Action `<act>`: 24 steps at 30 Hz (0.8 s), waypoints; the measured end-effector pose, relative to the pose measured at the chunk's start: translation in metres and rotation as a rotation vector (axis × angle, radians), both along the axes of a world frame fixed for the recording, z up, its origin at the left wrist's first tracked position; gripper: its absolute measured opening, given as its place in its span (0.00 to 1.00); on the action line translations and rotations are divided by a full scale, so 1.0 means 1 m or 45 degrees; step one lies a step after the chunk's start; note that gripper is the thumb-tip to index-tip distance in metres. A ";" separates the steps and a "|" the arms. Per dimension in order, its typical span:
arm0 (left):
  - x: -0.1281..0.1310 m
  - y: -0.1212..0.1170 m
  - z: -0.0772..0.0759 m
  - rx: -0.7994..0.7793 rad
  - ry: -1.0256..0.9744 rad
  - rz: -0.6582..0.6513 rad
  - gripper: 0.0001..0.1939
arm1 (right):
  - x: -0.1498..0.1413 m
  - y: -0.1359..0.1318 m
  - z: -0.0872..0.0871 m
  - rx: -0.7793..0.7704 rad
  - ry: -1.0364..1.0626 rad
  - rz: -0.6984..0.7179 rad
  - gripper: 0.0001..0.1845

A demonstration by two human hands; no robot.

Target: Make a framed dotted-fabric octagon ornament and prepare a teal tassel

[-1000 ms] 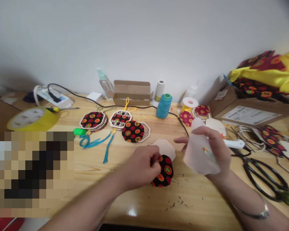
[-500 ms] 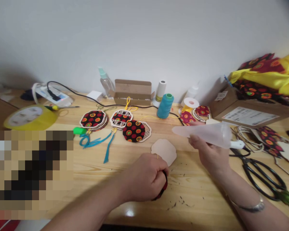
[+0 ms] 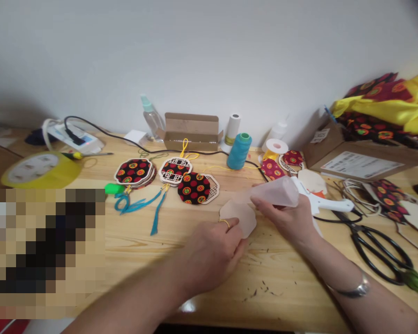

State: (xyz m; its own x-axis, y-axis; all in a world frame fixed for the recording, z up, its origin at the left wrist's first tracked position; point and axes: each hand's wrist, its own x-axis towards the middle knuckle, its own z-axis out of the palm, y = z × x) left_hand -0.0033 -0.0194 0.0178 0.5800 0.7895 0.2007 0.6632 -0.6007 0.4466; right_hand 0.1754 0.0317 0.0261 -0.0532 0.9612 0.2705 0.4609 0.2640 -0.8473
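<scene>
My left hand (image 3: 212,250) rests knuckles-up on the wooden table (image 3: 285,287), fingers curled. Its fingertips touch the near edge of a plain cream scalloped panel (image 3: 242,214). What sits under the palm is hidden. My right hand (image 3: 287,219) is just right of that panel. It pinches a translucent whitish sheet (image 3: 277,192) curled into a loose cone, held a little above the table and pointing left over the panel.
Patterned round ornaments (image 3: 195,188) with teal tassels (image 3: 156,211) lie behind the hands, near a teal thread spool (image 3: 238,150). A white glue gun (image 3: 322,202) and black scissors (image 3: 379,250) lie at the right. Yellow tape (image 3: 38,169) stands left, boxes and fabric (image 3: 386,106) far right.
My left hand slid forward over the black patterned fabric piece, which no longer shows, and reached the cream panel. My right hand turned the translucent sheet flat and brought it lower and leftward.
</scene>
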 end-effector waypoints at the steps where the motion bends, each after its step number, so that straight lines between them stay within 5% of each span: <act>1: 0.000 0.000 0.000 0.005 0.014 0.005 0.10 | 0.000 0.001 -0.001 0.019 -0.003 0.003 0.09; 24: 0.002 0.002 -0.003 -0.097 0.148 0.039 0.13 | -0.004 0.001 -0.016 0.003 -0.045 0.016 0.15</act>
